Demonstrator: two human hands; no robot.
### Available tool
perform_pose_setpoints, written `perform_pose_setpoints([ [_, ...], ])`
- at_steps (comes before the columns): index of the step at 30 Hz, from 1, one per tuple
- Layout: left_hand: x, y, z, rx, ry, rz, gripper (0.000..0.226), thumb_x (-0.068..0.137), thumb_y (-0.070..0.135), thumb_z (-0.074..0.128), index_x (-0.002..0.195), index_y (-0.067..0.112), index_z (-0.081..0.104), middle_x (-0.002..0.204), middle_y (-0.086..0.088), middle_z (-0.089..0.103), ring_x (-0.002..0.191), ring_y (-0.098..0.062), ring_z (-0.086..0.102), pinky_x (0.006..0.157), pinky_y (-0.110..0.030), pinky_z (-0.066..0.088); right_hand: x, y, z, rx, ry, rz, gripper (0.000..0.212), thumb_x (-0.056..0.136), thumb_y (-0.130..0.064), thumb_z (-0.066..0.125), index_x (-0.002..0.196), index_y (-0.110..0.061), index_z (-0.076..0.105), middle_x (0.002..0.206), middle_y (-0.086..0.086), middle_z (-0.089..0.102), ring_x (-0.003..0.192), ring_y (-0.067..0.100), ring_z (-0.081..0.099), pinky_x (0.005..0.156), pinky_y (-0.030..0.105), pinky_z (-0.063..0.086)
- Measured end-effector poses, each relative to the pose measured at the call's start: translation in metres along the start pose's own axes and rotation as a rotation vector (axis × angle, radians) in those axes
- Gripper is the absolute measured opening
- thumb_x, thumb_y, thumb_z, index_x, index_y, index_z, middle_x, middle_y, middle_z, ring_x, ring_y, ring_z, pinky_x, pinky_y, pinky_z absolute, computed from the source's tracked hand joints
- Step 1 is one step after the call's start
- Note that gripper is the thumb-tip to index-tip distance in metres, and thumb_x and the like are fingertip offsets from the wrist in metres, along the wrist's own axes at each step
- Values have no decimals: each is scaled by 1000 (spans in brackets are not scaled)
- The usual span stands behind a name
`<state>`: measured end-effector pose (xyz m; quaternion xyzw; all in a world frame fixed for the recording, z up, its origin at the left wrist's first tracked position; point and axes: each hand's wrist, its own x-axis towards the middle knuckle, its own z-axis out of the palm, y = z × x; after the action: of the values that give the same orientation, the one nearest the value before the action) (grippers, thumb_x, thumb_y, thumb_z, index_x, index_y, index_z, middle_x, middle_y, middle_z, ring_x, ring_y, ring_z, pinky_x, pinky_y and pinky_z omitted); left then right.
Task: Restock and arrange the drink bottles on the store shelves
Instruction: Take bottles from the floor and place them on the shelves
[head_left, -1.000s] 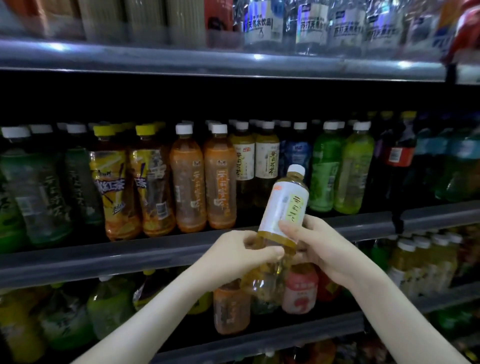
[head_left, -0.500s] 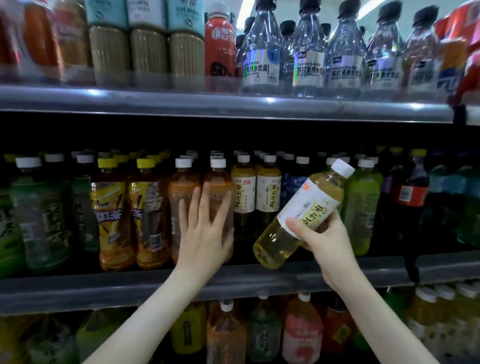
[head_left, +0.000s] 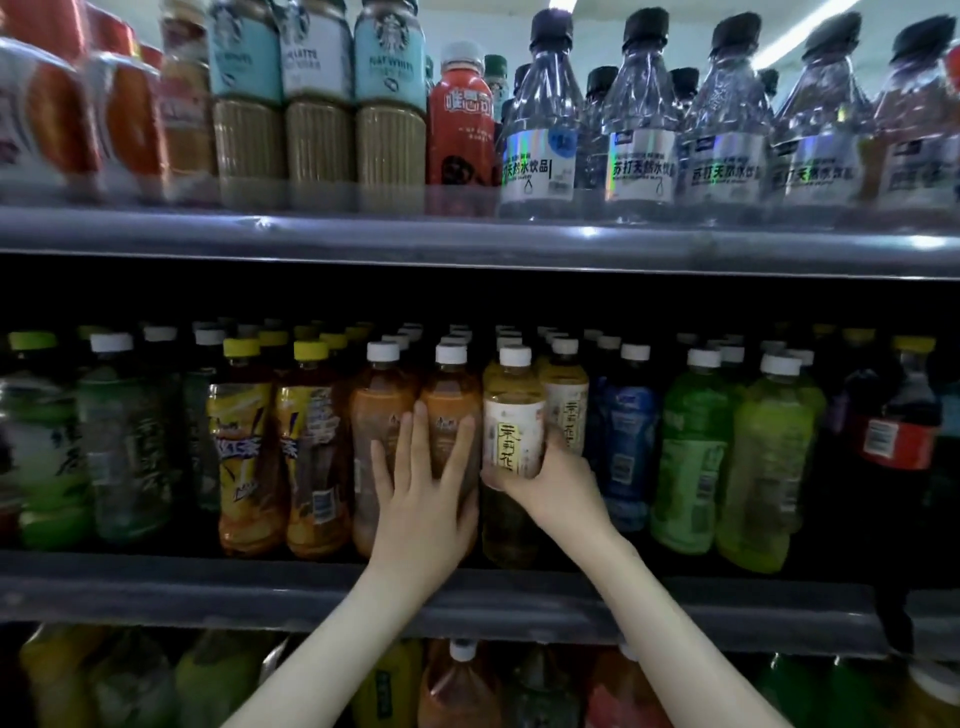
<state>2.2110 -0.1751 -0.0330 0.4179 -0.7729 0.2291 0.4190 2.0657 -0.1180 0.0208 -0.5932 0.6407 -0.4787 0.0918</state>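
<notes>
A pale yellow tea bottle (head_left: 513, 415) with a white label and white cap stands upright at the front of the middle shelf (head_left: 208, 587). My right hand (head_left: 545, 483) grips its lower body, fingers curled round it. To its left stand two orange-brown tea bottles (head_left: 449, 405). My left hand (head_left: 423, 499) lies flat against them with its fingers straight and spread. A second bottle of the same yellow tea (head_left: 566, 400) stands just right of the held one.
Yellow-capped iced tea bottles (head_left: 244, 452) and green bottles (head_left: 124, 441) fill the shelf's left. Blue (head_left: 628, 441), green (head_left: 691, 457) and cola (head_left: 898, 431) bottles fill the right. Coffee and clear soda-water bottles (head_left: 540, 124) line the upper shelf; more bottles stand below.
My right hand has turned the tilted yellow tea bottle upright and moved it left into the row beside the orange-brown bottles. My left hand still presses those bottles.
</notes>
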Motion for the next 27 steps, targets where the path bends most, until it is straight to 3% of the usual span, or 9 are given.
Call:
perform_pose_setpoints([
  [3, -6, 6, -6, -70, -30, -57, 68, 91, 32, 35, 154, 21, 12, 156, -24, 9, 145, -35, 6, 113, -57, 14, -7, 6, 7, 24, 2, -31, 76, 80, -44, 72, 141, -28, 30, 134, -6, 54, 123, 16, 52, 88, 23, 42],
  [6, -24, 6, -9, -194, -34, -67, 63, 93, 29, 36, 153, 23, 17, 156, -15, 16, 144, -27, 11, 112, -51, 20, -30, 7, 20, -30, 119, -137, 87, 86, -48, 61, 152, -29, 8, 154, -5, 29, 139, 9, 29, 107, 26, 33],
  [8, -45, 2, -14, -268, -27, -87, 58, 93, 28, 39, 149, 22, 26, 153, -8, 29, 141, -22, 21, 111, -46, 24, -54, 5, 33, -102, 277, -345, 74, 92, -45, 51, 152, -21, 15, 153, -1, 29, 140, 7, 24, 113, 26, 28],
  [10, -71, -5, -22, -339, -27, -155, 54, 94, 28, 42, 147, 22, 30, 149, 1, 36, 138, -14, 28, 114, -32, 25, -81, 5, 55, -36, 310, -612, 48, 97, -31, 49, 141, -13, 38, 137, -1, 46, 129, 8, 42, 108, 21, 35],
  [14, -144, -35, -31, -343, -114, -269, 49, 101, 34, 27, 149, 22, 25, 152, 10, 25, 142, 3, 15, 116, -18, 13, -136, 18, 125, 107, 30, -811, 24, 95, -14, 51, 115, -8, 63, 106, 5, 67, 97, 15, 63, 88, 19, 49],
  [18, -222, -73, -43, -391, -194, -433, 47, 97, 31, 36, 138, 10, 44, 143, 0, 41, 135, -5, 32, 114, -18, 19, -177, 24, 201, 190, -222, -630, 23, 95, -16, 48, 113, -9, 60, 102, 4, 66, 93, 14, 61, 82, 21, 49],
  [21, -291, -109, -51, -331, -396, -609, 54, 90, 31, 37, 140, 13, 43, 139, -4, 48, 130, -11, 39, 107, -11, 24, -206, 25, 253, 182, -459, -485, 25, 94, -22, 46, 115, -15, 58, 105, -3, 63, 98, 7, 58, 84, 16, 45],
  [24, -372, -156, -53, -267, -602, -791, 57, 92, 37, 33, 144, 14, 38, 146, -1, 42, 134, -16, 40, 105, -20, 32, -237, 33, 313, 148, -783, -364, 33, 95, -36, 40, 115, -19, 60, 111, -8, 63, 101, 4, 57, 85, 14, 42],
  [27, -455, -204, -59, -249, -725, -958, 51, 93, 29, 35, 141, 13, 41, 141, -3, 45, 126, -22, 47, 99, -28, 39, -275, 49, 381, 84, -922, -272, 30, 96, -38, 42, 113, -21, 62, 110, -12, 64, 101, 4, 58, 85, 15, 43],
])
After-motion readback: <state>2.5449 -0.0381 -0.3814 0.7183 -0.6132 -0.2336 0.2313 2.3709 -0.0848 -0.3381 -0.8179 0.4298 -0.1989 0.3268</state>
